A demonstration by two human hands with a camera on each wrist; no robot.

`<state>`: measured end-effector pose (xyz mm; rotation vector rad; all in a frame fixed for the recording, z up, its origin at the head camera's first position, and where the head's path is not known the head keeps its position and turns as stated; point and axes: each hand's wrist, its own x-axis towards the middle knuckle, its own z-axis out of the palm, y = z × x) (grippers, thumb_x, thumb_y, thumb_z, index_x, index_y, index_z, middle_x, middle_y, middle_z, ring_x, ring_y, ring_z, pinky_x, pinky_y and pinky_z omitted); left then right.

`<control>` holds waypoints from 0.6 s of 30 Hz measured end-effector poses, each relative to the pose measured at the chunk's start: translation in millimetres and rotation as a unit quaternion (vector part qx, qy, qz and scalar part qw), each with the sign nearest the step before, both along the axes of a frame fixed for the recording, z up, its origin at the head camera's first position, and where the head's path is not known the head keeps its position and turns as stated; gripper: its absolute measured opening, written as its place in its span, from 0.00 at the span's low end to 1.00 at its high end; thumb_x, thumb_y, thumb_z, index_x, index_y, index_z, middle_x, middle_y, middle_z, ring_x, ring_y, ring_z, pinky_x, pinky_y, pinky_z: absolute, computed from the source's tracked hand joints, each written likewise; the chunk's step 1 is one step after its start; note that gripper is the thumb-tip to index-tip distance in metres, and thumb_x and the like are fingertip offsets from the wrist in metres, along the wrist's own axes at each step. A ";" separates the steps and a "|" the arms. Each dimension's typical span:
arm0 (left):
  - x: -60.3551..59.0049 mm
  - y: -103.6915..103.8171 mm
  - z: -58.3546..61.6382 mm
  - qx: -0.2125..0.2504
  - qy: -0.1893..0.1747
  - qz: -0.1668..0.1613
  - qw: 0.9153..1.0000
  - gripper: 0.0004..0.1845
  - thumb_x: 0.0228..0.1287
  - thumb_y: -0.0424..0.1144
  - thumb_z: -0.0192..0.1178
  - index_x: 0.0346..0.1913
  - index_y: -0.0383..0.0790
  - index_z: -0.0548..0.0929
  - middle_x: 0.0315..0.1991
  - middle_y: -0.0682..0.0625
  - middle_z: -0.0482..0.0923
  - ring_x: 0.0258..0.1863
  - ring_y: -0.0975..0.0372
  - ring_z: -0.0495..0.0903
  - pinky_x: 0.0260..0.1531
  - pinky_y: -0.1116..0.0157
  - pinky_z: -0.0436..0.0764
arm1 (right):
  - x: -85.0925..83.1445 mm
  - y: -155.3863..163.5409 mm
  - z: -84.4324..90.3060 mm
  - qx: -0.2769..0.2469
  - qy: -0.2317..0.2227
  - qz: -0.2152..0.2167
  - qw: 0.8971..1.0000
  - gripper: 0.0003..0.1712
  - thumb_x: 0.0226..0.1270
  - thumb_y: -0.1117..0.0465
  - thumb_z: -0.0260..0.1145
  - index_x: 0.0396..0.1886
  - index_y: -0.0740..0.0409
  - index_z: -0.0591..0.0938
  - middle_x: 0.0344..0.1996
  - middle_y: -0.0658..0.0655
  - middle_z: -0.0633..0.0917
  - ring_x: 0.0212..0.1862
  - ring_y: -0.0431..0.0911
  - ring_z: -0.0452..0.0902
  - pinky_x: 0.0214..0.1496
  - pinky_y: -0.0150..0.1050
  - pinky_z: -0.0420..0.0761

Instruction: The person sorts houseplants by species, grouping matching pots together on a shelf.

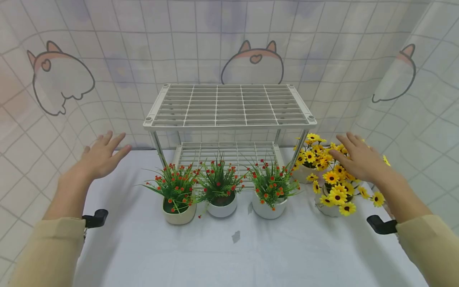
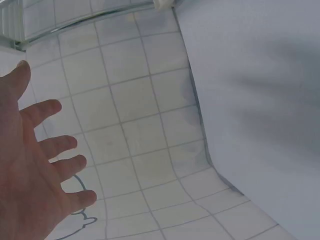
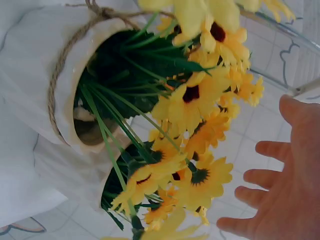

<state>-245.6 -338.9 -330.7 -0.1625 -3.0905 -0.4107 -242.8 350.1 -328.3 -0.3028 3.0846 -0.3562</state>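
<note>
My left hand (image 1: 104, 156) is raised over the left side of the table, fingers spread and holding nothing; the left wrist view shows the same bare palm (image 2: 30, 165). On the other side my right hand (image 1: 362, 159) hovers above the yellow flowers, its fingers straight. Under it stand two pots of yellow daisies, the nearer pot (image 1: 328, 209) and a farther pot (image 1: 303, 174). Twine (image 3: 56, 85) circles one of these pots in the right wrist view. Three pots of red-flowered grass, left (image 1: 179, 217), middle (image 1: 222, 209) and right (image 1: 269, 209), form a row between the hands.
A white two-tier wire rack (image 1: 229, 126) on metal legs stands behind the row, its lower shelf (image 1: 229, 149) partly hidden by plants. The white-covered table (image 1: 201, 255) meets a grid-patterned curtain (image 1: 122, 67) at the back and sides. A grey patch (image 1: 236, 236) marks the cloth.
</note>
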 end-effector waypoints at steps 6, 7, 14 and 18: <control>1.2 8.0 -0.5 0.040 0.049 -0.006 0.998 0.40 0.82 0.62 0.33 0.79 0.31 0.56 0.75 0.23 0.49 0.73 0.27 0.50 0.64 0.27 0.50 | 8.1 -7.2 -2.5 -0.037 0.046 -0.001 0.998 0.41 0.84 0.39 0.47 0.75 0.71 0.62 0.74 0.80 0.56 0.72 0.79 0.51 0.66 0.77 0.55; 2.2 10.5 -0.2 0.053 0.061 -0.006 0.997 0.39 0.82 0.61 0.34 0.78 0.31 0.57 0.75 0.23 0.51 0.72 0.28 0.53 0.64 0.27 0.53 | 10.6 -9.1 -2.8 -0.046 0.059 0.000 0.997 0.39 0.83 0.41 0.49 0.73 0.71 0.65 0.72 0.79 0.60 0.70 0.78 0.54 0.65 0.77 0.58; 8.9 36.8 5.3 0.183 0.146 -0.019 0.972 0.31 0.83 0.54 0.44 0.72 0.32 0.71 0.69 0.31 0.68 0.65 0.36 0.69 0.59 0.34 0.69 | 34.5 -26.0 -6.4 -0.115 0.161 0.025 0.980 0.23 0.80 0.54 0.60 0.61 0.68 0.77 0.59 0.72 0.78 0.57 0.71 0.73 0.51 0.70 0.74; 12.4 55.7 10.0 0.290 0.129 -0.029 0.948 0.30 0.83 0.54 0.45 0.71 0.33 0.71 0.67 0.34 0.72 0.64 0.42 0.73 0.60 0.40 0.73 | 48.5 -41.9 -13.8 -0.165 0.232 0.052 0.957 0.16 0.74 0.63 0.66 0.57 0.65 0.81 0.53 0.66 0.83 0.55 0.64 0.77 0.51 0.59 0.79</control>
